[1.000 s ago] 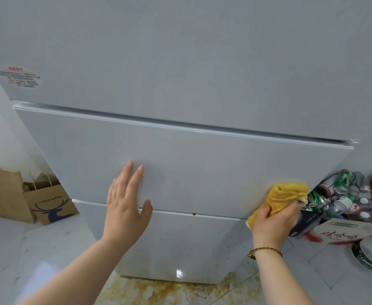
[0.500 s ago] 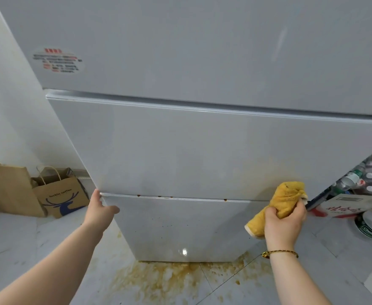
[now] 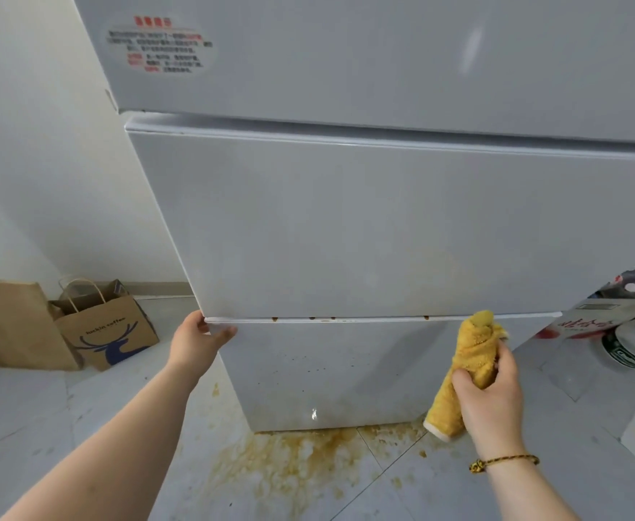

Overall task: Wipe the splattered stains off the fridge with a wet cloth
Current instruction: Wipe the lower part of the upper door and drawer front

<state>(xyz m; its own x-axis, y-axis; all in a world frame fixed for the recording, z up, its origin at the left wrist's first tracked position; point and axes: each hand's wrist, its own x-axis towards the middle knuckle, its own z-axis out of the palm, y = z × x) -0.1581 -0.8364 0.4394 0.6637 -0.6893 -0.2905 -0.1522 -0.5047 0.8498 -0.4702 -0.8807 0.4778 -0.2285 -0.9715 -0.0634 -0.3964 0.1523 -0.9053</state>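
A white fridge (image 3: 365,227) fills the view, with three door panels. Small brown drips sit along the seam (image 3: 331,318) between the middle and bottom doors, and fine specks dot the bottom door (image 3: 308,370). My left hand (image 3: 195,342) grips the top left corner of the bottom door, thumb on its front face. My right hand (image 3: 492,400) holds a bunched yellow cloth (image 3: 466,366) in front of the bottom door's right side, just below the seam; whether the cloth touches the door I cannot tell.
A brown splatter stain (image 3: 293,468) spreads over the tiled floor at the fridge's foot. Two brown paper bags (image 3: 98,325) stand by the left wall. A box and a heap of cans and bottles (image 3: 624,325) lie at the right.
My left hand left the middle door's face, dropped to the bottom door's left corner and now grips it. The cloth hand slid down off the middle door. The view shifted left.
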